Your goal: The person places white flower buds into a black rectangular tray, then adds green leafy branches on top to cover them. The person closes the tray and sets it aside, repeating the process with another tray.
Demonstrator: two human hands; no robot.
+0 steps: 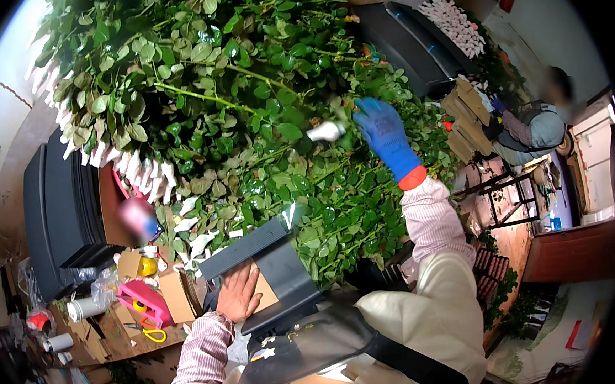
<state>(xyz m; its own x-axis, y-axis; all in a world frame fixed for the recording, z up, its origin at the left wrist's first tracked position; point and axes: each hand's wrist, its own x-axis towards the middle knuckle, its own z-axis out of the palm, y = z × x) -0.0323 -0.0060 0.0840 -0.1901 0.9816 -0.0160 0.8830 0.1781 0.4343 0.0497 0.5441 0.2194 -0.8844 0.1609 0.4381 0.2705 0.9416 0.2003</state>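
Observation:
My left hand is bare and lies flat, fingers extended, on a brown cardboard piece inside a dark grey folded sheet in front of my body. My right hand, in a blue glove with an orange cuff, reaches forward over a large heap of leafy green rose stems. Its fingers are curled closed at a stem, partly hidden by leaves. Just left of the glove, a white-sleeved flower head is blurred by motion.
Dark sheets stand stacked at the left, with more at the far right. A pink tape dispenser, yellow-handled scissors and a white cup crowd the left bench. Another person works at the right.

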